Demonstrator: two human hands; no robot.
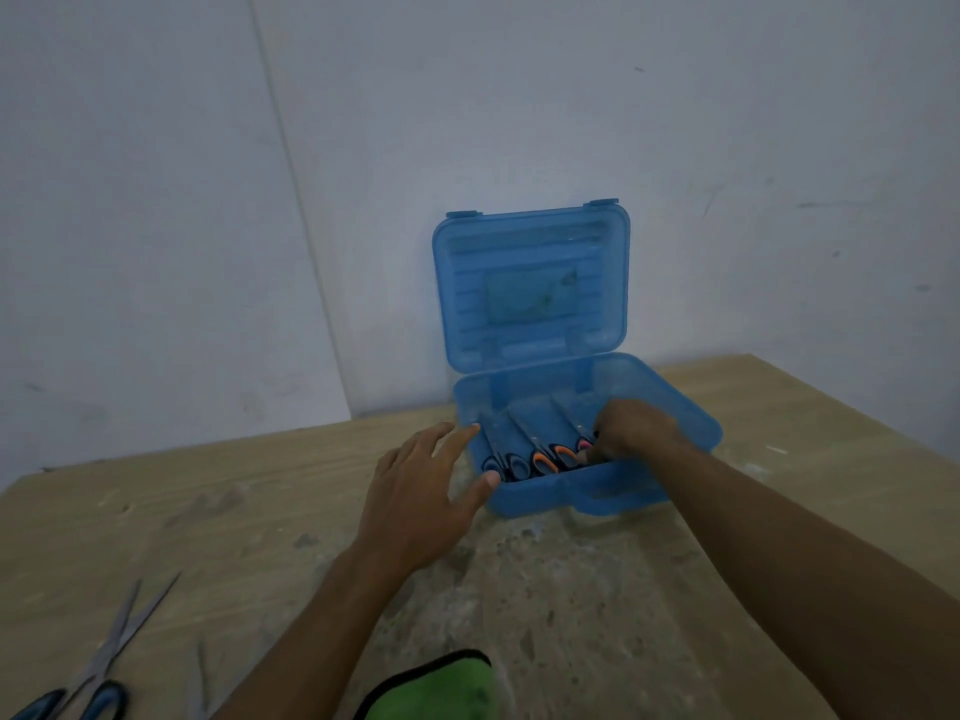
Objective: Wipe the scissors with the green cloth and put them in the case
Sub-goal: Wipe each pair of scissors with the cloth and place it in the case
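My right hand (631, 428) reaches inside the translucent blue plastic case (675, 407), fingers curled on pink-handled scissors (585, 444) beside two pairs already stowed. My left hand (421, 491) rests open against the case's left wall. Blue-handled scissors (98, 678) and the green cloth (441, 688), both nearer me than the case, still wait.

Case (597, 491) sits at the back of the tabletop (234, 511), against the wall, three scissors (524, 449) side by side inside. Cloth (436, 688) lies at the near edge, another pair (98, 667) to its left.
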